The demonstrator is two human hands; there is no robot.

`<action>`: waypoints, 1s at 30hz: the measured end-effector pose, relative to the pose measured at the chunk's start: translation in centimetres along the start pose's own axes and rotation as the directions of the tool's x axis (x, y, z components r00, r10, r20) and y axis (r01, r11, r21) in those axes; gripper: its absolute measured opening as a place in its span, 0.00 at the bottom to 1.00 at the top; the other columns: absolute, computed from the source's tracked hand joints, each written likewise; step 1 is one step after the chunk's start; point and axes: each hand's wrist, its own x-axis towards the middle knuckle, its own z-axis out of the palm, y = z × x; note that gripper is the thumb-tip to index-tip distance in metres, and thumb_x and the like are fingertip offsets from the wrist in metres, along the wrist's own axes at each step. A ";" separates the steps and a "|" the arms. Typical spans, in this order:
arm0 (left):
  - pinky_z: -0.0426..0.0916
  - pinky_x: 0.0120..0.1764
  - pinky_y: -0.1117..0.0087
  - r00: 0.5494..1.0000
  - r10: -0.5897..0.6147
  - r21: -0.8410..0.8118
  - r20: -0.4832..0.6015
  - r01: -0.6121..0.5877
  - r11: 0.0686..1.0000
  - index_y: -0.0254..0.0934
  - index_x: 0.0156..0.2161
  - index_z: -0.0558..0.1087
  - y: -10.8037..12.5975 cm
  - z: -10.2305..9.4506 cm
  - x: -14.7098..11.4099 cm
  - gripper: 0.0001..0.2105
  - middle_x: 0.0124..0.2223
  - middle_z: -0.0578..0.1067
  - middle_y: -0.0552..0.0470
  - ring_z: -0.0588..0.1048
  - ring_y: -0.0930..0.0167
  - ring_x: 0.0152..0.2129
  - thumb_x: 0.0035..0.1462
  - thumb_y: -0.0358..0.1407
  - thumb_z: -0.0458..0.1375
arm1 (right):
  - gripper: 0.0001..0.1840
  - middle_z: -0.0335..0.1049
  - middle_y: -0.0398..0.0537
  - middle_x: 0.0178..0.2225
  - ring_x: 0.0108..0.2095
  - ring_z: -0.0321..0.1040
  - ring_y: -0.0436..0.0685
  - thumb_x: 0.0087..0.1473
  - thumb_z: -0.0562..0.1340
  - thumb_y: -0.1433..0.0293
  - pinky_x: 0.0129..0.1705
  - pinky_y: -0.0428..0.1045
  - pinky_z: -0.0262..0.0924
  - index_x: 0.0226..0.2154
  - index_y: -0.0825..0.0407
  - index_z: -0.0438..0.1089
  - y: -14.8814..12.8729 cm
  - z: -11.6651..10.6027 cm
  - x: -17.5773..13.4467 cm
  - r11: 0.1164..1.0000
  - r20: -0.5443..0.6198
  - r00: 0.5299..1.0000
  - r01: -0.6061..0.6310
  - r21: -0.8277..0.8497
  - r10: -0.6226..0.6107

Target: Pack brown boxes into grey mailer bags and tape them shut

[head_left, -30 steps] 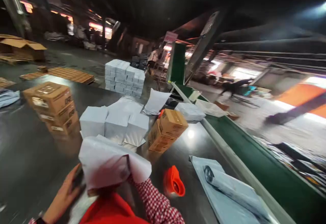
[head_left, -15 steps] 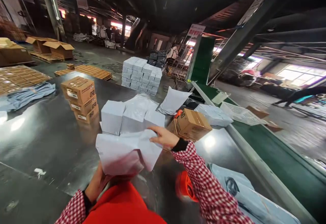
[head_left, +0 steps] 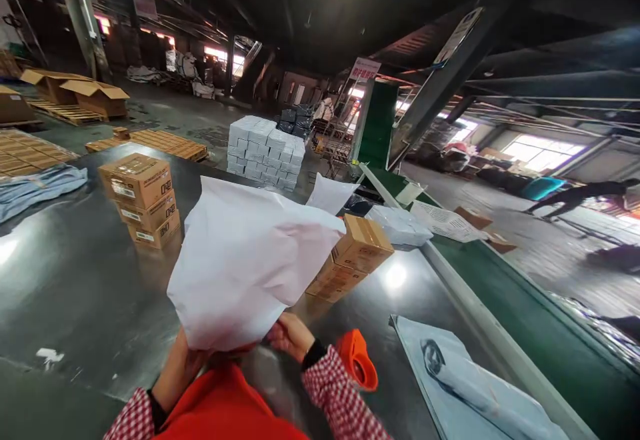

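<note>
A large white plastic mailing bag (head_left: 250, 260) is raised in front of me, spread wide and creased. My left hand (head_left: 183, 363) grips its lower left edge, with the fingertips partly hidden behind the bag. At the lower right edge, my right hand (head_left: 293, 335) is closed on the same bag. An orange tape dispenser (head_left: 357, 360) lies on the dark metal table (head_left: 90, 293) just right of my right hand. Brown cartons (head_left: 363, 243) stand behind the bag on the right. Three more stacked cartons (head_left: 143, 193) stand to its left.
Grey-blue mailing bags (head_left: 475, 387), some rolled, lie at the table's right side. A green conveyor belt (head_left: 520, 320) runs beyond the raised edge. White wrapped parcels (head_left: 265, 153) are piled past the table. A person (head_left: 585, 197) bends over at far right.
The white bag has swung up and opened out, covering the white wrapped boxes behind it. My right hand has moved down and left, from its upper part to its lower edge.
</note>
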 end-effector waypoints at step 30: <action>0.77 0.42 0.49 1.000 -0.019 0.068 -0.025 0.020 0.997 0.31 0.44 0.76 -0.6 -0.1 -0.5 0.31 0.45 0.80 0.33 0.80 0.51 0.42 0.55 0.61 0.55 | 0.23 0.66 0.39 0.19 0.17 0.60 0.45 0.35 0.73 0.54 0.20 0.43 0.51 0.27 0.54 0.71 5.1 0.8 -2.1 0.999 0.140 0.989 -0.044 0.011 0.042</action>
